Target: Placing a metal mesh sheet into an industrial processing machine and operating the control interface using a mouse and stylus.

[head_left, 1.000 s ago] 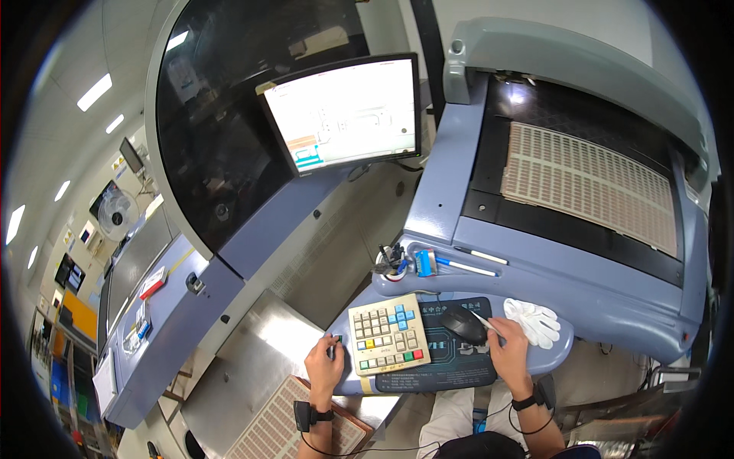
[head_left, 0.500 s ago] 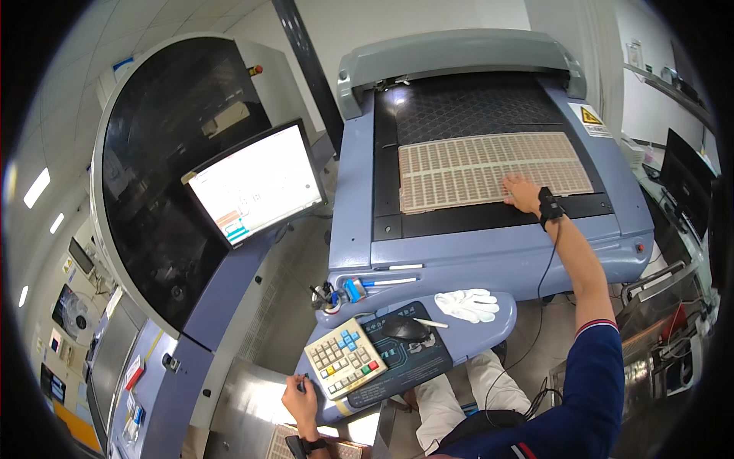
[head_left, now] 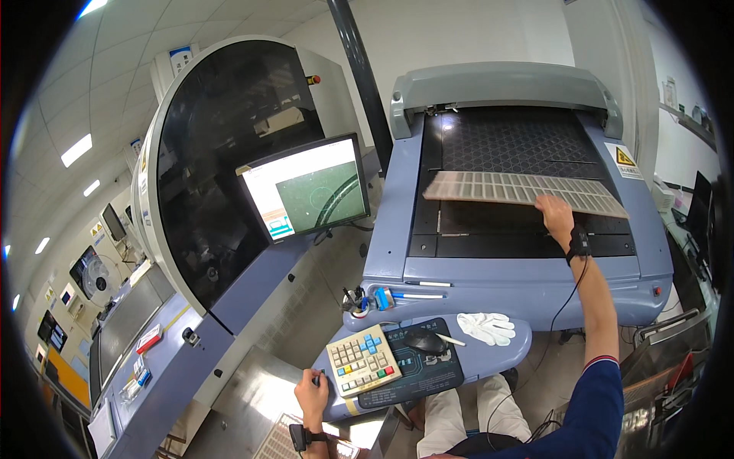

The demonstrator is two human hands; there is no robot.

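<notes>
My right hand (head_left: 556, 216) is closed on the near edge of a thin pale circuit board panel (head_left: 527, 186) patterned with a grid of small rectangles. The panel is raised and tilted above the dark bed (head_left: 505, 222) of the blue-grey machine. At the left end of the keyboard shelf, my left hand (head_left: 310, 392) is closed around something small and dark, mostly hidden by the fingers. Beside that hand sits a beige keypad (head_left: 364, 361) with coloured keys. Below the left wrist, part of another gridded panel (head_left: 277, 440) shows on a metal surface.
A black mouse (head_left: 425, 342) on a dark mat (head_left: 447, 371) and white gloves (head_left: 487, 329) occupy the shelf. Pens and a blue item (head_left: 384, 298) lie along the machine's front ledge. A monitor (head_left: 313, 187) stands left. A cable (head_left: 552, 329) hangs from my right wrist.
My right hand has gone from resting on the flat panel to gripping its near edge and lifting it. The monitor picture has turned partly green. My left hand stays by the keypad.
</notes>
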